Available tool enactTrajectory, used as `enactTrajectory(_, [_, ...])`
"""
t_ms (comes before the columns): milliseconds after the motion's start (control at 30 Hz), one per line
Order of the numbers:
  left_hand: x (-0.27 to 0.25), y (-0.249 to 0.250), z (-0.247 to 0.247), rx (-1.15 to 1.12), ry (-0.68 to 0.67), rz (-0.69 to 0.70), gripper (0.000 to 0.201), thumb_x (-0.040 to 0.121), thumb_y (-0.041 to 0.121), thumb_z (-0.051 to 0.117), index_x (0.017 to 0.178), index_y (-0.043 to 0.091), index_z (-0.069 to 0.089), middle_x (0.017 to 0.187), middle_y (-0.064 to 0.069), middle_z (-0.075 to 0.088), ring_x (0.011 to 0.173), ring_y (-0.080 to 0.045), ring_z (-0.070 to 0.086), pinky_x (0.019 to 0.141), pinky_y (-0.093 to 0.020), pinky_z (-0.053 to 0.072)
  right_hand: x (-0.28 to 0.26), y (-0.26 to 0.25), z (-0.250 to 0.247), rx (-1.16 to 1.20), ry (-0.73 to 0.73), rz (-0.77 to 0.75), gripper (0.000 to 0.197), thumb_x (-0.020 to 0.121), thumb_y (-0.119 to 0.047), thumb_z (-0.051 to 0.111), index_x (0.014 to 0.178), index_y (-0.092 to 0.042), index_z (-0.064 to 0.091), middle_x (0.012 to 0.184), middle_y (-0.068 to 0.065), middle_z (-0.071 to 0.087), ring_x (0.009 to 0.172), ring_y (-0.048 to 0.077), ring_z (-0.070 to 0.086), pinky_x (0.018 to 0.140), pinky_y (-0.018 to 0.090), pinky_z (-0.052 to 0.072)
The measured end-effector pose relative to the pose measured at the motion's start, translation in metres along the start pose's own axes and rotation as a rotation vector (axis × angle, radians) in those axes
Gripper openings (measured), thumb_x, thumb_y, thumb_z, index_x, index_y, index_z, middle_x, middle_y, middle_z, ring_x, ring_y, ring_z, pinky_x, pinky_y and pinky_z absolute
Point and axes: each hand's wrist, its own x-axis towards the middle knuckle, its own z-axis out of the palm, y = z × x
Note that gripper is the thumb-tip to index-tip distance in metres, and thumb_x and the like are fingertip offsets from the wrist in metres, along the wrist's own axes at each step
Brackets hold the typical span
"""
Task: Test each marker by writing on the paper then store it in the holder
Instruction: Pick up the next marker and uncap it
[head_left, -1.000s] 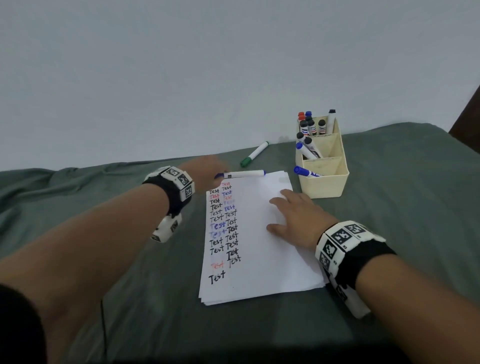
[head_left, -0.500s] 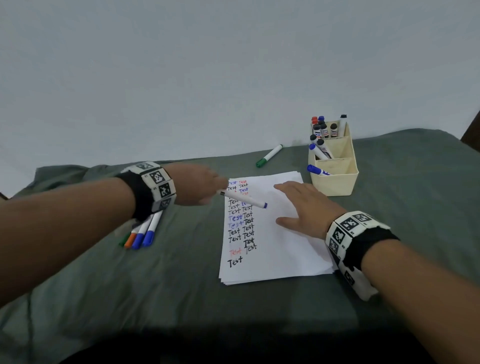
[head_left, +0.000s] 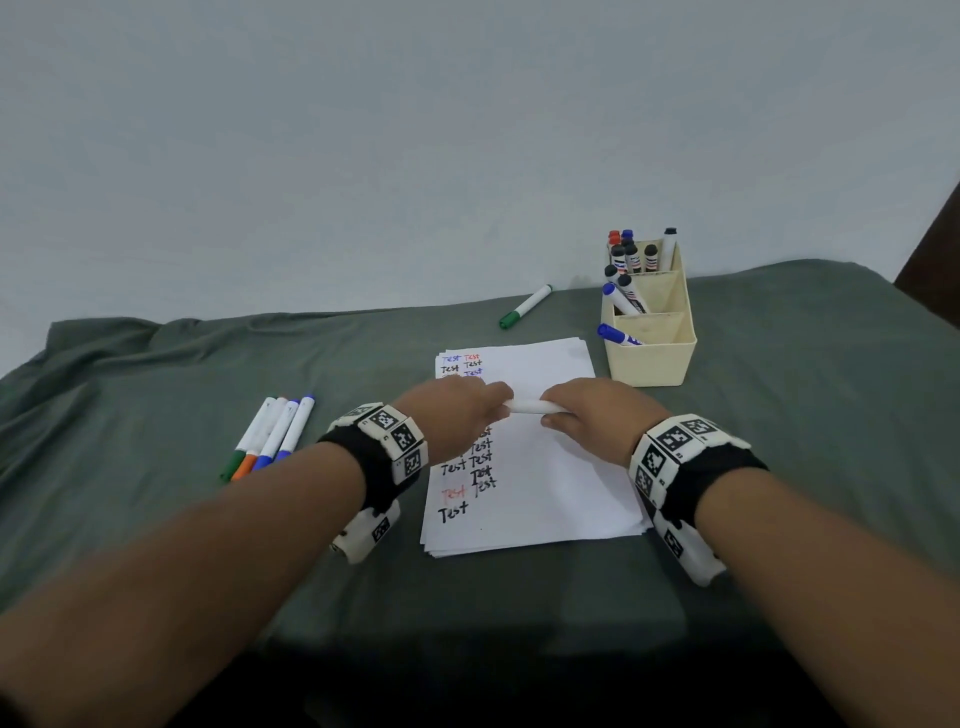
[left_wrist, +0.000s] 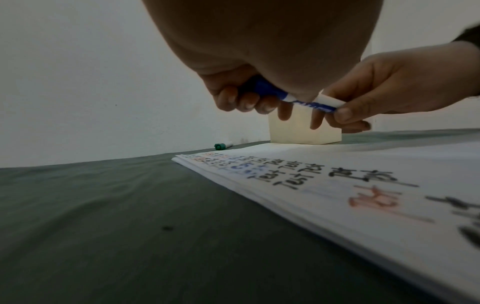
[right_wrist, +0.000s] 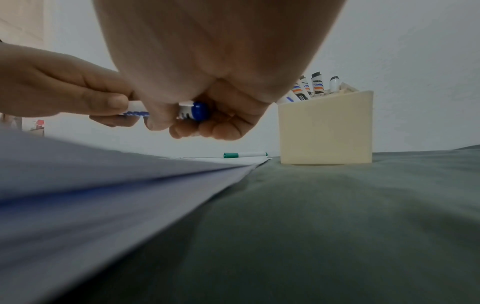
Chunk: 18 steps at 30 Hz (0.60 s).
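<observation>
You had your left hand curled round the marker cap and your right hand pinching the barrel; a straight, steady pull suited best.

You are in what looks like a plain room of a home, not a lab or shop. The work surface is draped in a loose, wrinkled grey-green cloth like a bedsheet, pushed against a bare pale wall. A cream plastic holder, a sheaf of paper and loose markers are all the gear; dark wood edges the right.
</observation>
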Motion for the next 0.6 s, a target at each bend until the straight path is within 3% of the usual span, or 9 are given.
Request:
enactTrajectory(100, [0.004, -0.003, 0.002, 0.002, -0.029, 0.003, 0.026, 0.103, 0.045, 0.034, 0.113, 0.028, 0.051, 0.077, 0.001, 0.058, 0.066, -0.021, 0.055, 0.060, -0.031, 0.042, 0.001, 0.001, 0.000, -0.001, -0.019, 0.016, 0.022, 0.105, -0.037, 0.046, 0.098, -0.020, 0.057, 0.091, 0.000, 0.061, 0.083, 0.021, 0.056, 0.074, 0.036, 0.045])
enactTrajectory(233, [0.008, -0.016, -0.002, -0.073, -0.062, -0.092, 0.028, 0.099, 0.055, 0.040, 0.119, 0.040, 0.052, 0.081, 0.006, 0.064, 0.065, -0.010, 0.055, 0.062, -0.028, 0.044, 0.001, 0.001, 0.000, 0.057, 0.004, 0.014, 0.017, 0.103, -0.037, 0.051, 0.095, -0.023, 0.056, 0.089, -0.002, 0.059, 0.084, 0.022, 0.056, 0.077, 0.037, 0.048])
enactTrajectory(300, [0.006, -0.022, -0.001, -0.129, -0.060, -0.112, 0.036, 0.094, 0.066, 0.037, 0.123, 0.046, 0.043, 0.079, 0.008, 0.063, 0.062, -0.004, 0.055, 0.056, -0.025, 0.040, 0.001, 0.001, -0.001, 0.064, 0.013, 0.015, 0.019, 0.103, -0.037, 0.051, 0.098, -0.021, 0.058, 0.090, -0.001, 0.060, 0.084, 0.022, 0.056, 0.078, 0.038, 0.049])
enactTrajectory(367, [0.002, -0.029, 0.002, -0.208, 0.019, -0.155, 0.051, 0.088, 0.073, 0.035, 0.131, 0.046, 0.031, 0.069, 0.007, 0.057, 0.055, -0.006, 0.056, 0.050, -0.025, 0.037, 0.000, 0.001, -0.001, 0.064, 0.023, 0.035, 0.022, 0.104, -0.037, 0.050, 0.102, -0.018, 0.060, 0.091, 0.000, 0.061, 0.084, 0.022, 0.058, 0.078, 0.039, 0.049])
enactTrajectory(433, [-0.003, -0.040, 0.006, -0.282, 0.111, -0.250, 0.049, 0.092, 0.060, 0.040, 0.134, 0.037, 0.028, 0.062, 0.004, 0.055, 0.048, -0.009, 0.052, 0.047, -0.025, 0.033, 0.000, 0.002, -0.001, 0.072, 0.041, 0.049, 0.022, 0.104, -0.036, 0.049, 0.104, -0.017, 0.061, 0.092, 0.001, 0.062, 0.083, 0.023, 0.058, 0.077, 0.039, 0.049])
enactTrajectory(533, [-0.012, -0.064, 0.011, -0.211, 0.165, -0.346, 0.034, 0.097, 0.022, 0.044, 0.129, 0.018, 0.036, 0.058, 0.006, 0.047, 0.046, -0.008, 0.043, 0.047, -0.025, 0.025, 0.000, 0.002, 0.000, 0.076, 0.060, 0.054, 0.023, 0.105, -0.036, 0.049, 0.110, -0.018, 0.061, 0.097, 0.003, 0.064, 0.086, 0.023, 0.059, 0.078, 0.038, 0.049])
enactTrajectory(600, [-0.019, -0.080, 0.008, -0.138, 0.124, -0.399, 0.022, 0.097, 0.020, 0.049, 0.117, 0.016, 0.042, 0.070, 0.004, 0.052, 0.057, -0.009, 0.047, 0.054, -0.028, 0.032, 0.000, 0.002, 0.000, 0.080, 0.070, 0.055, 0.023, 0.105, -0.035, 0.048, 0.115, -0.018, 0.060, 0.100, 0.003, 0.065, 0.087, 0.023, 0.058, 0.077, 0.037, 0.047])
